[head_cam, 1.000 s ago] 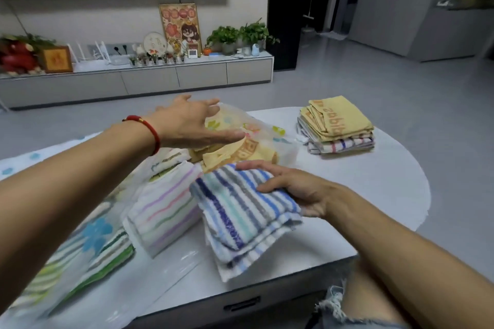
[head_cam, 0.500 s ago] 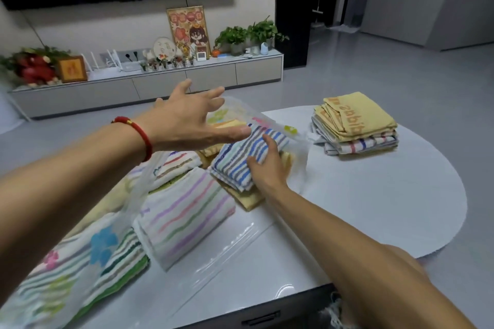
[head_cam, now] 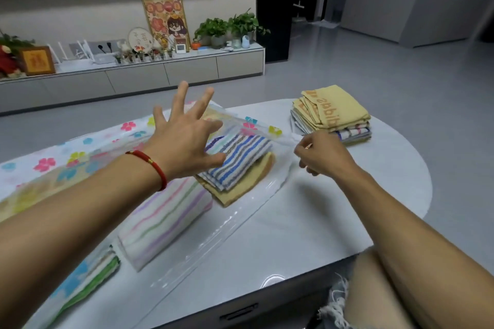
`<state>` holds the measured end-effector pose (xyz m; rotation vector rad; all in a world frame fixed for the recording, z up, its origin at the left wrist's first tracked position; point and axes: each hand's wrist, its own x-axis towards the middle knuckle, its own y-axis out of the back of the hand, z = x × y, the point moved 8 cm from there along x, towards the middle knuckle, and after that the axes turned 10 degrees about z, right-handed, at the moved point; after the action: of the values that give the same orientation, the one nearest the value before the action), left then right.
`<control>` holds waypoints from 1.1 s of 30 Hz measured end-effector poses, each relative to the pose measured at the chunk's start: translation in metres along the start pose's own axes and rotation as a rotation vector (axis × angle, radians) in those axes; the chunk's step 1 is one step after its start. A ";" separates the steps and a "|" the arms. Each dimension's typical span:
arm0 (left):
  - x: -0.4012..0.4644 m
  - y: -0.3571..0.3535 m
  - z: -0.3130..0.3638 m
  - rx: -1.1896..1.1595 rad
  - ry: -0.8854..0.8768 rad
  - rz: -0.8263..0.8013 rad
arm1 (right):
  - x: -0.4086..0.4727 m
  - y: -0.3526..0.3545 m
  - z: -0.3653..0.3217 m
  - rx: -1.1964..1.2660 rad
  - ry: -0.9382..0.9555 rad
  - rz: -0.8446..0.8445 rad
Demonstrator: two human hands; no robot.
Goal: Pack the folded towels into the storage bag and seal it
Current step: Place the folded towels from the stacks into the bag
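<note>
Blue-striped folded towel (head_cam: 238, 159) lies inside the clear flower-printed storage bag (head_cam: 248, 211) on a yellow towel. Left hand (head_cam: 184, 144) hovers, fingers spread wide; right hand (head_cam: 320, 153) pinches the bag's mouth. A stack of folded towels (head_cam: 331, 115) remains unpacked; sealing seems pending.

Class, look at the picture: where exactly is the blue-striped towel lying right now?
In the head view, the blue-striped towel lies centre frame inside the clear storage bag, on top of a yellow towel, between the left hand and right hand.
</note>
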<state>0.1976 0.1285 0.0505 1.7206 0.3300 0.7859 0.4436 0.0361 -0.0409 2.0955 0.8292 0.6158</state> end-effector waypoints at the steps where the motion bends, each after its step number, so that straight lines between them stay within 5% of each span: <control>1: 0.002 -0.005 0.005 0.003 -0.018 0.005 | 0.011 0.015 0.012 -0.013 0.007 0.102; 6: 0.021 -0.020 0.022 0.020 -0.048 0.020 | 0.087 0.054 0.054 -0.170 0.114 0.353; 16: 0.049 -0.038 0.029 -0.115 0.025 0.026 | 0.200 0.035 0.112 -0.206 -0.230 0.260; 22: 0.041 -0.043 0.032 -0.133 -0.031 0.047 | 0.222 0.050 0.104 -0.079 -0.212 0.117; 29: 0.005 -0.032 0.019 -0.022 -0.052 0.036 | 0.175 0.051 0.098 0.511 -0.310 -0.225; 33: -0.036 -0.027 -0.012 -0.019 0.012 -0.038 | 0.122 0.064 0.093 0.779 -0.364 -0.276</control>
<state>0.1683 0.1244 0.0145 1.6880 0.3614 0.7704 0.6083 0.0490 -0.0250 2.5810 1.2367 -0.2958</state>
